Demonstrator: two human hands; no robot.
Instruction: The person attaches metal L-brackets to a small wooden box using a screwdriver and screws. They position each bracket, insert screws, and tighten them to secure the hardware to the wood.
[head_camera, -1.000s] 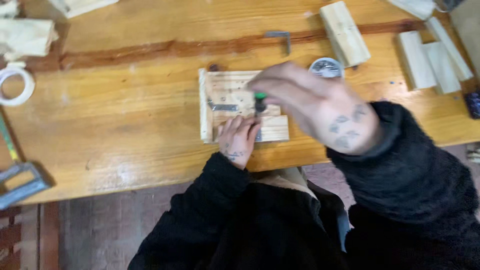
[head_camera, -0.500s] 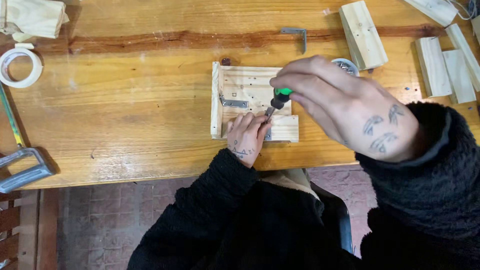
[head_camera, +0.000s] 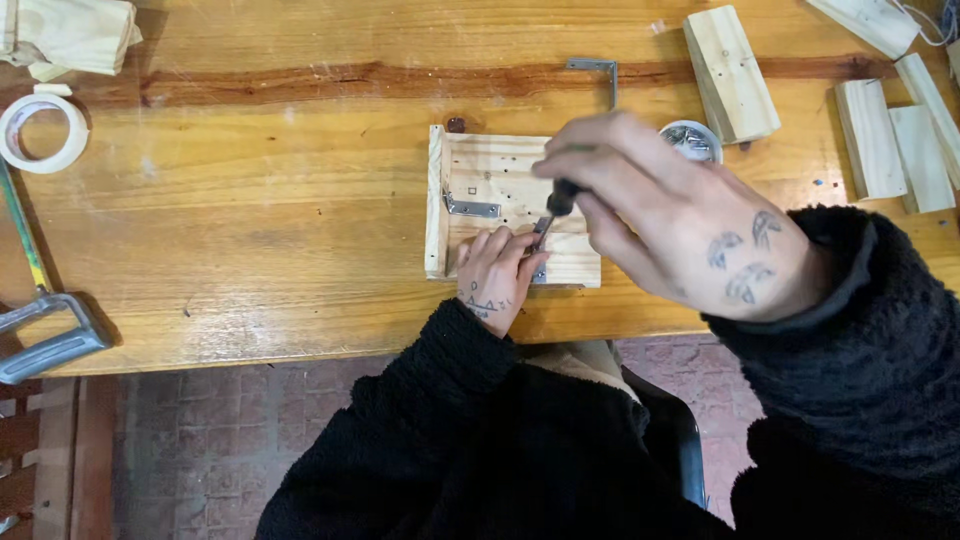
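Note:
A small pale wooden panel (head_camera: 495, 180) lies near the front edge of the wooden table (head_camera: 250, 230), with a metal corner bracket (head_camera: 472, 207) on it. My right hand (head_camera: 660, 215) is closed around a screwdriver (head_camera: 552, 210) whose tip points down at the panel's near edge. My left hand (head_camera: 495, 275) rests on that near edge, fingertips right beside the screwdriver tip. Black fleece sleeves cover both my arms.
Several loose wood blocks (head_camera: 730, 75) lie at the back right. A small round metal tin (head_camera: 690, 140) sits behind my right hand, an L-shaped bracket (head_camera: 598, 72) beyond it. A tape roll (head_camera: 42, 130) and a metal clamp (head_camera: 50, 335) are at the left.
The view has shifted so the panel sits more central. My right hand has lowered the screwdriver toward the panel's near edge; my left hand stays on it.

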